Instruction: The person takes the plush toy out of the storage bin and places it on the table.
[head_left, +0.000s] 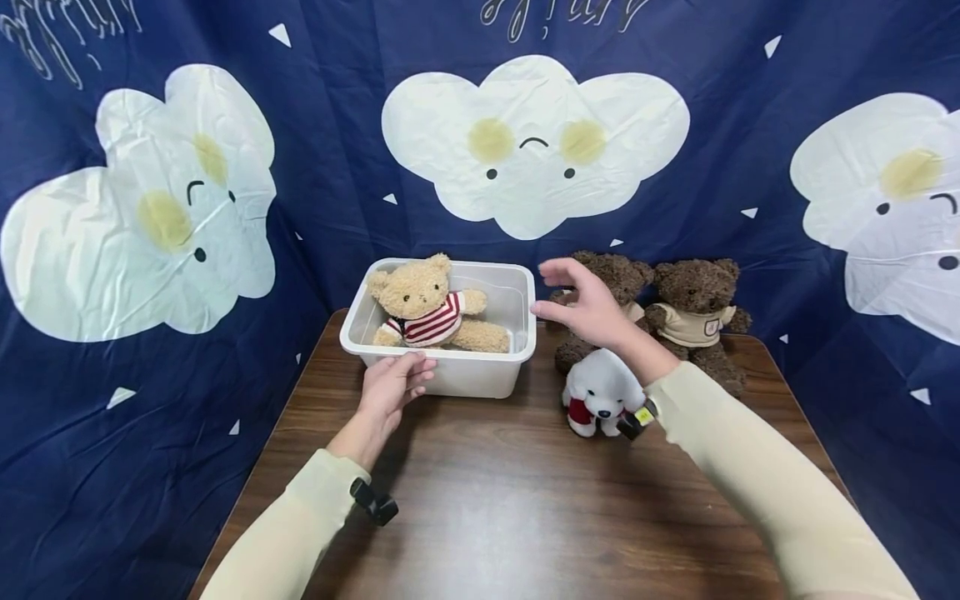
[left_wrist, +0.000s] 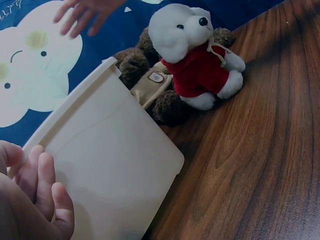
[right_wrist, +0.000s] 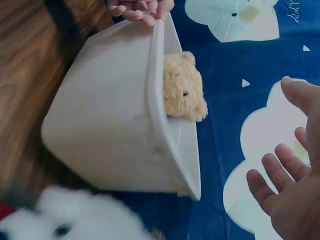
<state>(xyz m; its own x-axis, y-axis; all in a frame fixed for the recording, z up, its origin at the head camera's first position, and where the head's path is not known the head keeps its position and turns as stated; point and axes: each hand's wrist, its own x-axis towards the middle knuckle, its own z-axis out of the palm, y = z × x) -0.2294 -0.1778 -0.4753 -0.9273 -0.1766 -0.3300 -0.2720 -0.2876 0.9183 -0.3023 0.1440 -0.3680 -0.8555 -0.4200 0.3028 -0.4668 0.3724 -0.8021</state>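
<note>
A white plastic bin (head_left: 472, 377) stands at the back left of the wooden table. Inside it a light tan teddy bear (head_left: 420, 287) in a red-and-white striped shirt leans back, its legs toward the right end. My left hand (head_left: 385, 390) pinches the bin's front rim, thumb on top and fingers below, as the left wrist view (left_wrist: 35, 185) also shows. Beyond the bin's right end, my right hand (head_left: 588, 310) is raised with fingers spread and nothing in it, seen palm-side in the right wrist view.
Right of the bin sit two dark brown teddy bears (head_left: 693, 292) in beige shirts, one partly behind my right forearm. A white plush dog (head_left: 603, 383) in red stands before them. A blue cloth (head_left: 330, 208) with clouds hangs behind the table (head_left: 480, 492).
</note>
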